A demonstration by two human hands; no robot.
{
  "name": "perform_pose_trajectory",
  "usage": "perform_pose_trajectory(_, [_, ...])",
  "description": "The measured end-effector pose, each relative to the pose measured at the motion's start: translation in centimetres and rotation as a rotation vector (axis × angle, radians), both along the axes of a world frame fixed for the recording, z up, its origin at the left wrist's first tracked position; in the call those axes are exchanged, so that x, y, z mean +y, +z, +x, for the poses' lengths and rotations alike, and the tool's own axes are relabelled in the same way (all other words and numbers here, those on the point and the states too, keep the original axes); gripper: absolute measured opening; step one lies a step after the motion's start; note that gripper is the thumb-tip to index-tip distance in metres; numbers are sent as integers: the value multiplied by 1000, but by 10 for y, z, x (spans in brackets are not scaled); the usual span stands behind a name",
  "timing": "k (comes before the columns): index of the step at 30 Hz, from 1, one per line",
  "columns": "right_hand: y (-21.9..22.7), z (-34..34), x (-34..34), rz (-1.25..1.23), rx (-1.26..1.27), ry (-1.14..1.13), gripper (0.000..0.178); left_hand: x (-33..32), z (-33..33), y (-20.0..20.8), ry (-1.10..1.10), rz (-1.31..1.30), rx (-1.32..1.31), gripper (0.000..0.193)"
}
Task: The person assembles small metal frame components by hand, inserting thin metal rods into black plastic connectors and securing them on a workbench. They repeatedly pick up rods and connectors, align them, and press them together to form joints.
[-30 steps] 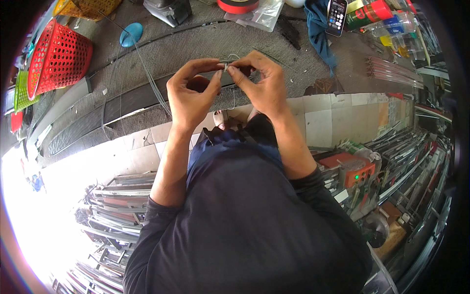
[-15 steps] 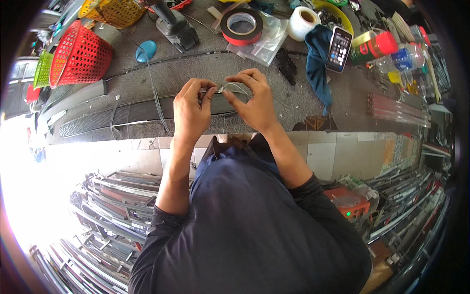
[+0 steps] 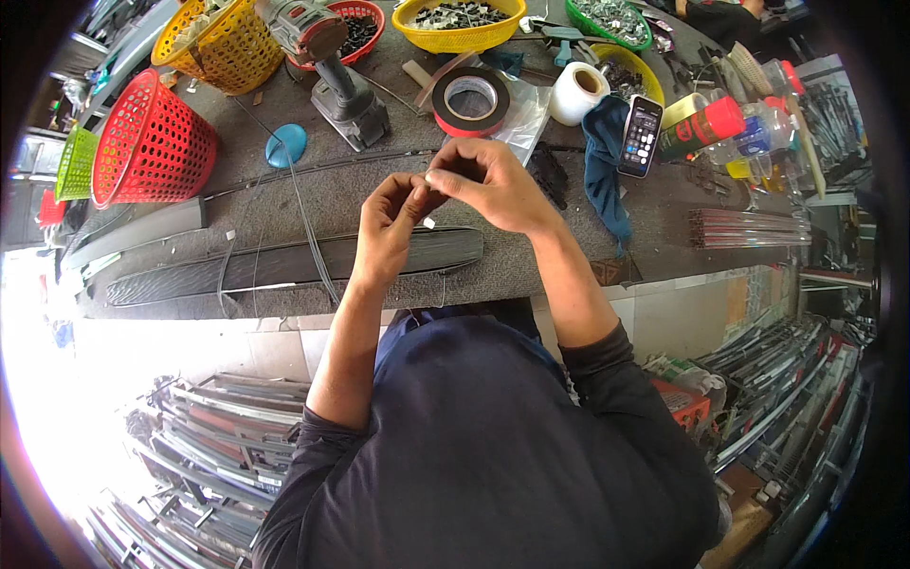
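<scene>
My left hand (image 3: 387,232) and my right hand (image 3: 495,190) meet above the workbench, fingertips touching. Both are closed in a pinch, and whatever lies between the fingers is too small and too covered to name. Just below the fingertips shows a small white piece (image 3: 429,223); I cannot tell whether it hangs or lies on the bench. Beneath my hands stretches a long, dark, finely pleated bundle (image 3: 284,266), lying along the near side of the bench. Thin grey cords (image 3: 308,232) cross it left of my left hand.
Left stand a red basket (image 3: 156,142) and a yellow basket (image 3: 227,47). Beyond my hands are a cordless drill (image 3: 346,104), a tape roll (image 3: 471,102), a white film roll (image 3: 578,93) and a shallow yellow basket (image 3: 460,33) of small parts. Rightward lie a blue cloth (image 3: 605,161), a phone (image 3: 641,137) and bottles (image 3: 701,128).
The view has tilted toward the bench's far side. My hands, earlier apart with a thin white cord looping by the right one, have come together at the fingertips. That loop no longer shows.
</scene>
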State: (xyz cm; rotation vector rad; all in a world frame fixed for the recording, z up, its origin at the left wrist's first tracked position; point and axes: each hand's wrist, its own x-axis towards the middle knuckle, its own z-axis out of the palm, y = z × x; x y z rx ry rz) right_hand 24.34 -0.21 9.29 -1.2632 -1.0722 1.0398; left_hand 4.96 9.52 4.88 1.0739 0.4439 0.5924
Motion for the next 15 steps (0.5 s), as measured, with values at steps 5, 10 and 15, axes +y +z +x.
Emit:
perform_pose_trajectory(5, [13,16,4,-82,-193,-62,20,19,5,-4,-73,67,50,18])
perform_pose_trajectory(10, [14,22,6,-95,-422,-108,20,23,9,-2,-36,187,184,15])
perform_pose_trajectory(15, [12,26,6,-220,-563,-121,23,24,8,-9,-99,210,268,13])
